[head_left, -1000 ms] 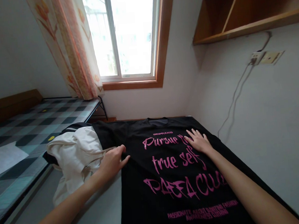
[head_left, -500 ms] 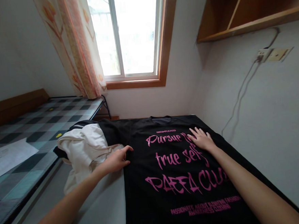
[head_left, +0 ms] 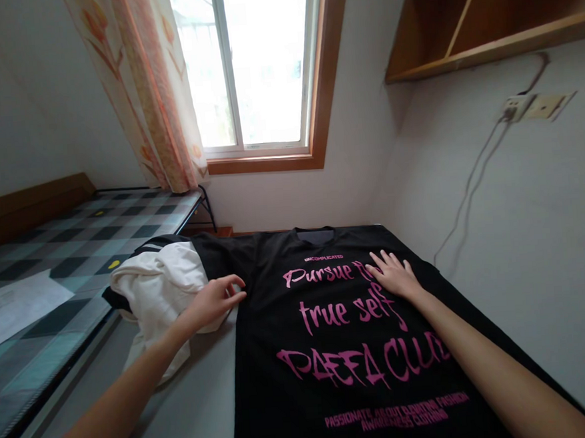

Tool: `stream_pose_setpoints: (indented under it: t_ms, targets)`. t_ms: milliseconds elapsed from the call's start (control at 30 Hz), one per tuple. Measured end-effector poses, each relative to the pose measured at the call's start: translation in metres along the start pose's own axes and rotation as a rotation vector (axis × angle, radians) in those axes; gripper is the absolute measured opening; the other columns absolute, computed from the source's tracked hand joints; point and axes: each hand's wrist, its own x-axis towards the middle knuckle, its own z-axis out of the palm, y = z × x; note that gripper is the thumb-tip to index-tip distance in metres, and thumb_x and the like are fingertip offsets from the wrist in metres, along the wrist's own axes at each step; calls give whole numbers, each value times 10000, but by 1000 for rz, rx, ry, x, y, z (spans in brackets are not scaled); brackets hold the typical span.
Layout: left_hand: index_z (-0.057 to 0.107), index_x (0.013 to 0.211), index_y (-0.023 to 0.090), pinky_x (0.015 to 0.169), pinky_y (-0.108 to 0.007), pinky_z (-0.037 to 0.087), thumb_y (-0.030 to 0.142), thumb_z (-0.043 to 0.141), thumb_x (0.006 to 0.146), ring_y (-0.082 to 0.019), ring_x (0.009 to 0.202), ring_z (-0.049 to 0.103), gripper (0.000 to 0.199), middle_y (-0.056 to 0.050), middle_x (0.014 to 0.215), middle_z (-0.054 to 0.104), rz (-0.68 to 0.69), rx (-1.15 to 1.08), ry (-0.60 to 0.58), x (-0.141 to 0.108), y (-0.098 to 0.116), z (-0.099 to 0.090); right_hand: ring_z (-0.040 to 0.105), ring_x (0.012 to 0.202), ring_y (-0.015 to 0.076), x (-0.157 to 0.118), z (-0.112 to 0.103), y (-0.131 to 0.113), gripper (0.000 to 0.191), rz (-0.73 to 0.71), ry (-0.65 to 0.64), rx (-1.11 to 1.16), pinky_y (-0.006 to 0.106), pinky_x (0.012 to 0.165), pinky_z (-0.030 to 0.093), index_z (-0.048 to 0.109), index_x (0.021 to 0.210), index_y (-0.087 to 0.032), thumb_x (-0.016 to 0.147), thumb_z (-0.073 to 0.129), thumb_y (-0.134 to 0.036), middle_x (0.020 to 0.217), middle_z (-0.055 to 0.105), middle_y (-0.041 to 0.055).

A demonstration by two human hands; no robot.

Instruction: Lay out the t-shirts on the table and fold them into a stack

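Observation:
A black T-shirt (head_left: 275, 327) with pink lettering lies spread out, its neckline toward the window. My right hand (head_left: 394, 275) rests flat on its chest, fingers spread over part of the print. At the shirt's left side, just below the sleeve, my left hand (head_left: 222, 297) has thumb and forefinger curled together on the fabric edge; the exact contact is small in view. Behind that hand and wrist sits a bunched white garment (head_left: 159, 278), partly hidden by the forearm, with dark striped cloth (head_left: 161, 243) beside it.
The shirt lies on a pale tabletop (head_left: 176, 414). At left stands a bed with a checked cover (head_left: 136, 210) and a paper sheet (head_left: 18, 306). A curtained window (head_left: 266, 61) is ahead. On the right wall are a wooden shelf (head_left: 491, 51) and a plugged-in cable (head_left: 470, 180).
My left hand has shifted slightly left, its thumb and forefinger closer together. The shirt's left edge and lettering have moved left with it. My right hand stays almost where it was.

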Motion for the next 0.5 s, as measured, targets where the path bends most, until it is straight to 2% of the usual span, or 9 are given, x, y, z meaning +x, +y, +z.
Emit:
stream_pose_setpoints:
  t_ms: [100,167,267,400,500]
  targets:
    - [638,1032,212,805,-341,454,376,452,909,-226,905,611,277,-66,929,667,17,286,419,4,-2,-15,236,1437,328,1,-1,-6,726,17,43,27,571,1138,179,369,1490,-191,926,220,-625,1564,294,136]
    - [645,1073,203,917,-431,402,348,457,907,-291,1061,562,289,-113,1072,654,-12,521,591,5,-7,-24,316,1399,321,3,-1,-16,674,14,119,51,547,1134,209,462,1426,-143,942,250,-561,1500,401,164]
    - [625,1163,168,968,-504,342,385,474,897,-344,1129,524,375,-165,1191,623,-107,710,677,5,-19,-29,376,1360,302,11,-4,-40,601,-9,202,107,510,1131,239,534,1354,-121,955,273,-487,1442,477,165]
    - [585,1251,152,1020,-514,291,420,464,897,-340,1161,516,460,-183,1261,604,-148,773,698,6,-32,-23,296,1408,329,24,-8,-73,645,8,188,183,528,1126,238,455,1431,-156,952,262,-543,1522,369,153]
    - [592,1249,164,1026,-522,283,416,455,903,-337,1163,519,449,-176,1262,610,-144,805,681,7,-32,-20,257,1426,337,30,-6,-87,671,34,182,202,538,1134,213,414,1464,-183,952,221,-572,1542,337,136]
